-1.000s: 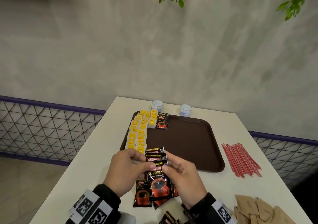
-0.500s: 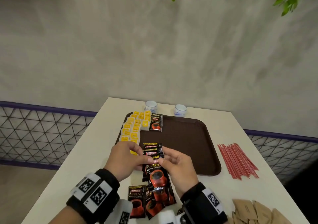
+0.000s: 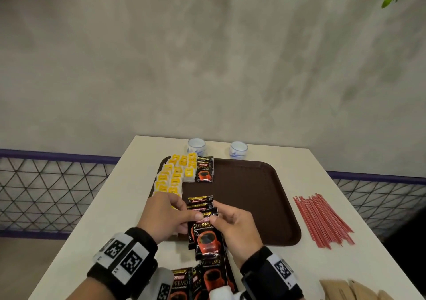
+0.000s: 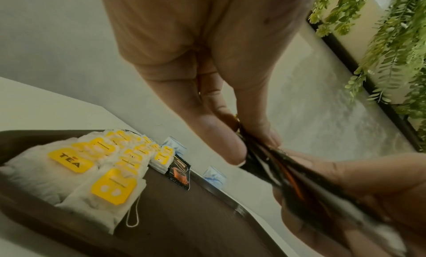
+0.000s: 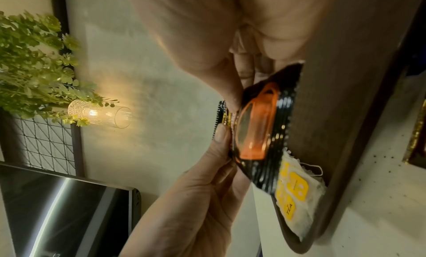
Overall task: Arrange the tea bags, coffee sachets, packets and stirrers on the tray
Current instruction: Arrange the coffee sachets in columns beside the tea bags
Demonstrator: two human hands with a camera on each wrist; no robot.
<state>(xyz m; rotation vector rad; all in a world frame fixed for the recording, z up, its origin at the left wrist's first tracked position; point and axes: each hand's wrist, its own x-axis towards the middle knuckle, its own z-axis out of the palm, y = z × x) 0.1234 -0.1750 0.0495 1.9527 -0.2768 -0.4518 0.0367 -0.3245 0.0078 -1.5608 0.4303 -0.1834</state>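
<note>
Both hands, left hand (image 3: pixel 164 216) and right hand (image 3: pixel 232 226), pinch a fanned stack of coffee sachets (image 3: pixel 206 228) over the tray (image 3: pixel 253 196). Likely peeling one off to lay beside the tea bags (image 3: pixel 175 175).

Coffee sachets (image 3: pixel 205 235) read "SUPREMO", probably "KOPIKO" above; tea bags (image 4: pixel 69 160) "TEA".

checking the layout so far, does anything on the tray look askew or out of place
Nothing is spilled or damaged. The tea bags sit in slightly uneven rows that overhang the left rim of the tray; the lone coffee sachet lies straight.
</note>
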